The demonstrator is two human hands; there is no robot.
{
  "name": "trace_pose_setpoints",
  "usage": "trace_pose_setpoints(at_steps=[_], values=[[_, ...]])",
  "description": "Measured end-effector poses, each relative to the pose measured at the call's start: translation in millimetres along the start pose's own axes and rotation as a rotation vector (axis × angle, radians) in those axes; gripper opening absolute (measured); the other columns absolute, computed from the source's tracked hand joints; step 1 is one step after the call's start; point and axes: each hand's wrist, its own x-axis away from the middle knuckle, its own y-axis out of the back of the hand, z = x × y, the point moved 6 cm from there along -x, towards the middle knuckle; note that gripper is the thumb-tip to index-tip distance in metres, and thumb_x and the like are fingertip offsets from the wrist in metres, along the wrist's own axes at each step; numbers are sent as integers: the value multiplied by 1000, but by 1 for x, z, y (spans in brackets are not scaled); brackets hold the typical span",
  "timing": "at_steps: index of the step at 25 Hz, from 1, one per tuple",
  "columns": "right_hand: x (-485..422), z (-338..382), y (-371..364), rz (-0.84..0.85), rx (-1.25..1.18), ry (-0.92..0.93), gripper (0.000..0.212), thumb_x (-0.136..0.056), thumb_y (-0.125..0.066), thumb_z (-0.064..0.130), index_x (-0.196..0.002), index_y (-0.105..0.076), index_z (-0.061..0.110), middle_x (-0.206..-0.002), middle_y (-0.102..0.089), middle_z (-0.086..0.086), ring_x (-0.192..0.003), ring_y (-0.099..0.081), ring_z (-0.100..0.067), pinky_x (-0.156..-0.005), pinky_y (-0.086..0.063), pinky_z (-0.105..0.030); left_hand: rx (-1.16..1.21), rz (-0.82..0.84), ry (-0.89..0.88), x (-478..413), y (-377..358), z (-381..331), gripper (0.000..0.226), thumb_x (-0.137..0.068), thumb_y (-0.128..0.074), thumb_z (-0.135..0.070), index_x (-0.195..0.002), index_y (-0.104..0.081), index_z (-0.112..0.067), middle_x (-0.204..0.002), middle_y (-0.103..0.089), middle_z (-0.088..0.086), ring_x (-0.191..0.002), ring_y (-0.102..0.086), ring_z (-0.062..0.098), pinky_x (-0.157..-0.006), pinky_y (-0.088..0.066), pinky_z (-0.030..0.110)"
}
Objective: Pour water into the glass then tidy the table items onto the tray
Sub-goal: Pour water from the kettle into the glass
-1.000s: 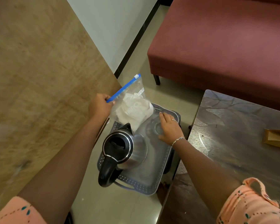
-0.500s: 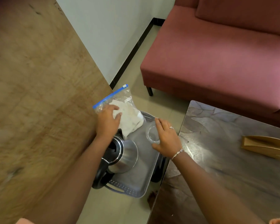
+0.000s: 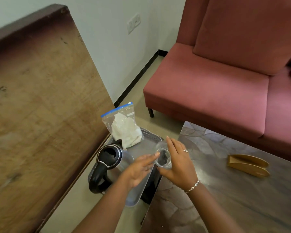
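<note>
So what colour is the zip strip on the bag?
Blue zip strip, seen in the head view.

The left hand point(image 3: 138, 170) has let go of the zip bag point(image 3: 124, 128), which now stands alone at the far end of the tray point(image 3: 133, 203). That hand has crossed to the glass point(image 3: 163, 159), its straight fingertips touching it. The right hand point(image 3: 178, 163) now holds the glass tilted by the tray's right edge.

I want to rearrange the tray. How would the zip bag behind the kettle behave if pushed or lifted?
The zip bag looks floppy: thin clear plastic crumpled around white contents. It stands upright on the tray with its top unsupported, so a push would probably tip it. It likely lifts easily, sagging below the blue strip.
</note>
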Motion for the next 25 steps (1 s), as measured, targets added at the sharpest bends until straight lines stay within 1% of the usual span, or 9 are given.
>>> trace_pose_setpoints(at_steps=[3,7,10,12,15,18,20,22,25], values=[[16,9,14,-12,-19,24,90,-64,-78,35,-134,-37,-3,-129,-52,-17,-118,-50,-31,-96,-44,-38,59,0,-40,14,-12,8,52,-66,-75,-33,-110,-56,-13,-116,-61,12,-113,-55,24,-104,-38,35],[36,9,27,-46,-233,25,93,-68,-76,39,-140,-25,10,-142,-35,-2,-130,-36,-16,-103,-35,-24,131,-40,-56,29,-19,15,52,-71,-72,-26,-115,-57,-5,-118,-60,21,-108,-59,28,-97,-46,36],[47,2,24,-7,-479,-67,104,-63,-78,40,-140,-11,20,-148,-22,7,-135,-26,-1,-106,-23,-6,143,9,-50,38,-25,19,53,-65,-66,-34,-111,-57,-9,-109,-65,16,-97,-63,24,-71,-55,28],[55,-3,20,-11,-594,-136,105,-59,-80,34,-138,-11,23,-143,-30,11,-129,-34,6,-101,-29,-4,110,35,-52,43,-29,21,54,-63,-68,-36,-109,-59,-10,-101,-68,12,-91,-64,21,-59,-54,23],[60,-5,15,-37,-667,-175,93,-56,-82,26,-130,-26,29,-128,-46,13,-114,-47,9,-93,-41,-8,-4,30,-62,49,-26,20,66,-49,-73,-50,-103,-61,-14,-101,-68,8,-93,-63,18,-69,-53,24],[61,-3,15,-89,-653,-175,85,-53,-81,31,-123,-33,34,-122,-49,17,-110,-48,11,-88,-39,-4,-105,2,-76,56,-23,19,94,-48,-61,-81,-116,-57,-16,-113,-63,0,-112,-57,16,-99,-43,31],[60,-2,12,-94,-649,-182,86,-50,-80,35,-122,-33,38,-119,-49,22,-110,-47,14,-86,-38,0,-173,-141,-194,60,-6,15,90,-65,-36,-81,-131,-45,-20,-128,-51,-4,-124,-44,11,-107,-30,29],[60,0,10,-80,-642,-189,88,-47,-80,39,-121,-33,42,-118,-48,26,-109,-46,16,-82,-38,1,-284,-478,-453,73,35,3,61,-84,-36,-64,-130,-42,-23,-136,-46,1,-130,-40,15,-104,-32,26],[62,1,5,-56,-626,-194,89,-46,-79,42,-121,-32,42,-120,-46,26,-110,-44,18,-82,-37,3,-604,-906,-505,82,105,10,100,-73,-31,-79,-134,-39,0,-142,-40,20,-136,-32,33,-111,-27,39]])
